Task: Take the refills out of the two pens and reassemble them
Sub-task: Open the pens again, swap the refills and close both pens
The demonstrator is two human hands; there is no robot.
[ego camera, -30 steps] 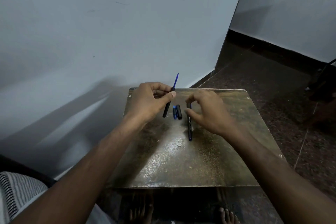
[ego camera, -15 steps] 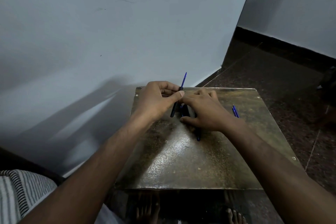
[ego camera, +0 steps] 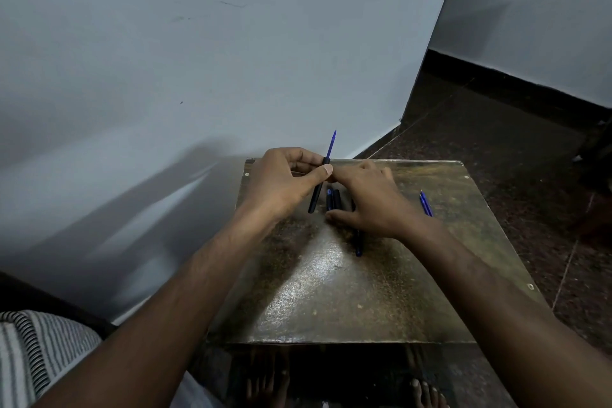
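Left hand [ego camera: 281, 184] grips pen [ego camera: 318, 187], refill [ego camera: 331, 144] pointing up-away.

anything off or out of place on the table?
Mostly fine. One blue refill lies alone near the table right edge, apart from the caps. The left hand holds a barrel with its refill sticking out.

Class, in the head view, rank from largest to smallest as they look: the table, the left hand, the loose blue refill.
1. table
2. left hand
3. blue refill, partly hidden
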